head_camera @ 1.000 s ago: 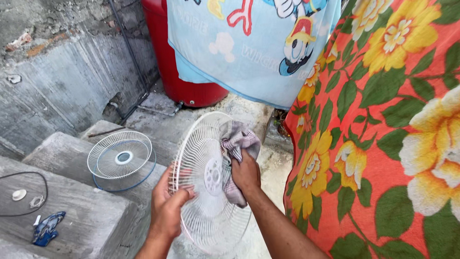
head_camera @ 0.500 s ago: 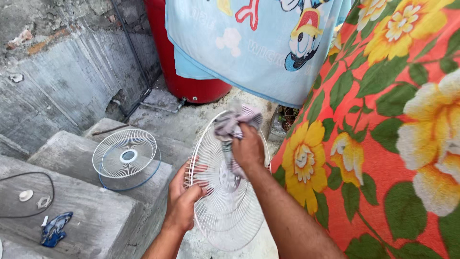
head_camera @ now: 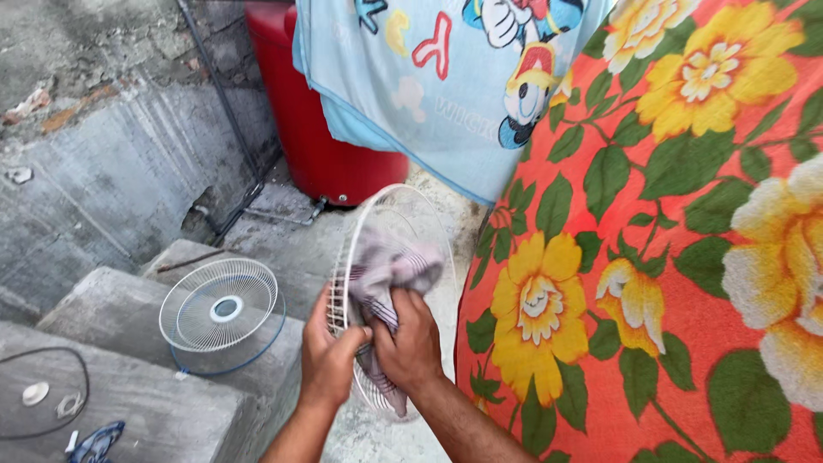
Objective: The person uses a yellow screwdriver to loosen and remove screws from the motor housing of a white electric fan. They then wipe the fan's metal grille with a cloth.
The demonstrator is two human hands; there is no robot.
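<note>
I hold a white wire fan grille (head_camera: 403,214) upright and nearly edge-on in front of me. My left hand (head_camera: 327,351) grips its near rim. A crumpled grey-lilac cloth (head_camera: 390,270) is pressed against the wires by my right hand (head_camera: 413,343). The cloth covers the grille's middle. A second white fan grille (head_camera: 221,304) with a round centre hole and a blue rim lies flat on a concrete step to my left.
A red barrel (head_camera: 330,141) stands behind the grille. A light blue cartoon-print cloth (head_camera: 437,77) and an orange flowered sheet (head_camera: 669,257) hang at the right. Concrete steps (head_camera: 129,403) at the left carry a dark ring (head_camera: 43,403) and small parts. A grey wall (head_camera: 103,163) rises behind.
The held grille has turned from face-on towards edge-on. My right hand with the cloth has come down from the top rim to the middle, close to my left hand.
</note>
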